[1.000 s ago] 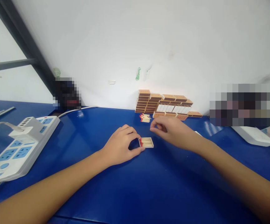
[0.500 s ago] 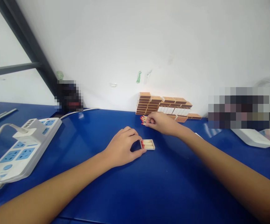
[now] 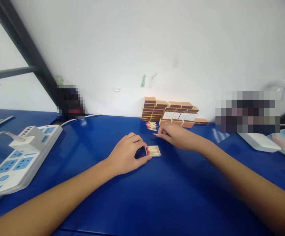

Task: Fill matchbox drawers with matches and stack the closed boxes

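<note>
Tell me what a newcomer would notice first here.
Two bare arms reach across the blue table: the left hand steadies an open tray of matches at centre, and the right hand pinches a match just behind it. Loose matches lie before stacked matchboxes at the wall; a power strip sits far left.

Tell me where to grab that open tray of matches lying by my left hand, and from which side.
Pinch the match tray across its two long side walls, coming from above, probably best. It lies flat and open-topped on the blue table, so its thin walls are the only firm edges. The left hand already touches its red-tipped end, so the end nearer the right hand is free.
</note>
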Available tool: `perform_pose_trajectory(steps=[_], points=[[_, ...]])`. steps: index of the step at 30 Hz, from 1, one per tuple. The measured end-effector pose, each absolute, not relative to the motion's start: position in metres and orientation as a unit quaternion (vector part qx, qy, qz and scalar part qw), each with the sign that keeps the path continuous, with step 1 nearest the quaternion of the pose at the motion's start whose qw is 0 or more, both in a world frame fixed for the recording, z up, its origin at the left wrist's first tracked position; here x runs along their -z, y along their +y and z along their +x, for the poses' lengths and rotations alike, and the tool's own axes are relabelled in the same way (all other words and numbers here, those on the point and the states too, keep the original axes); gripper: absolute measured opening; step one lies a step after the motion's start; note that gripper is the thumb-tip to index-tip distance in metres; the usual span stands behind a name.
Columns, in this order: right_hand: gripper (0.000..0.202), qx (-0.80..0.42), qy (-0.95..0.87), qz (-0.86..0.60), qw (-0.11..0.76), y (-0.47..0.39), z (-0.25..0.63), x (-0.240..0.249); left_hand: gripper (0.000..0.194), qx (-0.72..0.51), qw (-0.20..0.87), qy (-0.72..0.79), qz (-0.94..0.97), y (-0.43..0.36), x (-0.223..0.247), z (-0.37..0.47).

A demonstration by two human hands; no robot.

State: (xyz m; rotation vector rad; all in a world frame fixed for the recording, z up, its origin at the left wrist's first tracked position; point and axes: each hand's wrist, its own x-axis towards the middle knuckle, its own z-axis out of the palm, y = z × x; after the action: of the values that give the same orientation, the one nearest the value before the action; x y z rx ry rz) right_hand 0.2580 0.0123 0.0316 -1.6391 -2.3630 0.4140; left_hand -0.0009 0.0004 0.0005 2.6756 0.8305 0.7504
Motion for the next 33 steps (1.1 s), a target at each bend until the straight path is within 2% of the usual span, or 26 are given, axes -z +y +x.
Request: perform_pose_trajectory(steps=[3, 11, 24, 33], points=[[0.032, -0.174, -0.802, -0.551, 0.153, -0.016, 0.264, -0.031, 0.028, -0.255, 0.128, 0.29, 0.913, -0.001, -0.001, 0.0], [0.029, -0.249, -0.796, -0.528, 0.162, -0.052, 0.247, -0.029, 0.028, -0.259, 0.13, 0.27, 0.918, -0.001, -0.001, 0.001], [0.02, -0.234, -0.813, -0.514, 0.141, -0.055, 0.241, -0.027, 0.026, -0.262, 0.138, 0.26, 0.919, -0.003, -0.002, 0.002], [0.017, -0.222, -0.822, -0.496, 0.172, -0.052, 0.242, -0.023, 0.029, -0.259, 0.135, 0.258, 0.921, -0.003, -0.003, 0.002]])
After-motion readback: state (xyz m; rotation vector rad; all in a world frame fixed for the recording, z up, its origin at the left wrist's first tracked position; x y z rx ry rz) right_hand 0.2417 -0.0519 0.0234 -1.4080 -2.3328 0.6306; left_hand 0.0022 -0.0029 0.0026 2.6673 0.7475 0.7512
